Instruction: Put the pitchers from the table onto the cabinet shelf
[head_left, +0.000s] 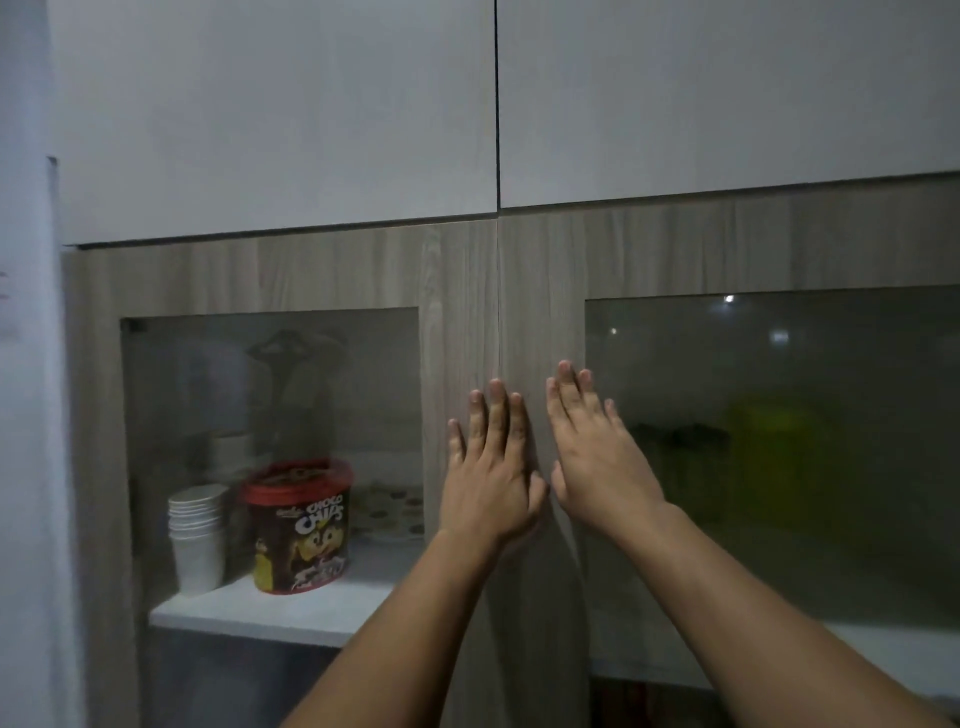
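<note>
Both my hands lie flat against the wooden frames of two shut glass-front cabinet doors. My left hand presses the left door beside the centre seam, fingers spread. My right hand presses the right door the same way. Neither hand holds anything. Behind the right door's dark glass a yellow-green shape, perhaps a pitcher, stands blurred on the shelf. No table is in view.
Behind the left glass, a white shelf carries a stack of white paper cups, a red-lidded Choco Chips tub and a patterned plate. Plain white upper cabinet doors sit above. A wall borders the left.
</note>
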